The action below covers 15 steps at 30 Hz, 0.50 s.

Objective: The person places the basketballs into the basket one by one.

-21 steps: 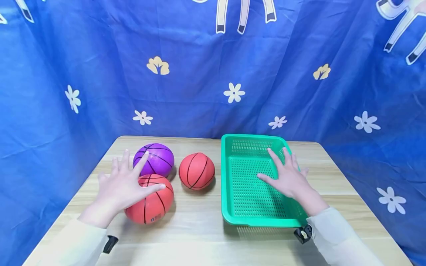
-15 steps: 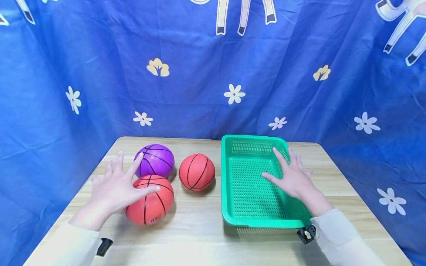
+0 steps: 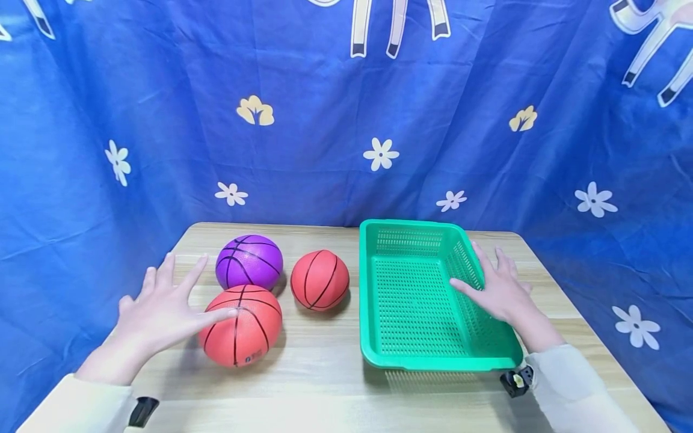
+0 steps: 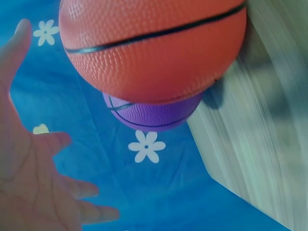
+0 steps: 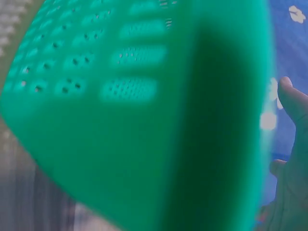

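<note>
My left hand is spread with straight fingers at the left of the near orange-red basketball, its thumb overlapping that ball in the head view. In the left wrist view the open palm stands apart from the same ball. Behind it sits a purple basketball, and a smaller red basketball lies to their right. My right hand, fingers extended, hovers at the right rim of a green plastic basket. Nothing lies in the basket. The right wrist view is mostly filled by the basket's wall.
The basket and balls stand on a light wood-grain table. A blue curtain with white flowers hangs behind and along both sides. Black wrist cameras show below each sleeve, the right one close to the basket's front corner.
My left hand has drawn left and down, off the purple ball and mostly off the orange-red one. The right hand has shifted right from over the basket to its right rim. Balls and basket stay put.
</note>
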Available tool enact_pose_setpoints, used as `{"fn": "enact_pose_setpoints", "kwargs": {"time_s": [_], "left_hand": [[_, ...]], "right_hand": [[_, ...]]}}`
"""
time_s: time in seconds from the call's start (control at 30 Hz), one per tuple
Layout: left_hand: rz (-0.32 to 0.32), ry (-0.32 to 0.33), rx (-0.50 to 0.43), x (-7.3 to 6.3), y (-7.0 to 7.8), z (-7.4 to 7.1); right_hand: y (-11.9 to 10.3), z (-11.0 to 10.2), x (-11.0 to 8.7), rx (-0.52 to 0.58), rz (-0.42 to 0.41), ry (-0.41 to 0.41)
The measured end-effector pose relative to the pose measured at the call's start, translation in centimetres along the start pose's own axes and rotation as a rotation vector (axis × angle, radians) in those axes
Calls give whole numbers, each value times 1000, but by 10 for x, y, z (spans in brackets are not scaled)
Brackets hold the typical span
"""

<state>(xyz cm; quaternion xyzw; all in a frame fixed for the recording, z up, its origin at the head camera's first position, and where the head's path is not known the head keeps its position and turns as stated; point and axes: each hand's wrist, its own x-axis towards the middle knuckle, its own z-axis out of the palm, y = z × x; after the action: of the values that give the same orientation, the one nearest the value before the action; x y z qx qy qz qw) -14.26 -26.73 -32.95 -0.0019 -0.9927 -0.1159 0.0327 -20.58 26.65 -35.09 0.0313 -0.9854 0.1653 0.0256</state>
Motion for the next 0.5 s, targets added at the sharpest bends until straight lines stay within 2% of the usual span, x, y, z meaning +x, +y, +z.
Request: {"fn": "enact_pose_setpoints", "kwargs": {"time_s": [0.23,0.5], "left_hand": [[-26,-58,-32,-3,-11,-2],[-39,-82,-91,-9,-20,2]], "right_hand": [[18,0,-2,4,28,-2],[33,4,-3,65,27,-19]]}}
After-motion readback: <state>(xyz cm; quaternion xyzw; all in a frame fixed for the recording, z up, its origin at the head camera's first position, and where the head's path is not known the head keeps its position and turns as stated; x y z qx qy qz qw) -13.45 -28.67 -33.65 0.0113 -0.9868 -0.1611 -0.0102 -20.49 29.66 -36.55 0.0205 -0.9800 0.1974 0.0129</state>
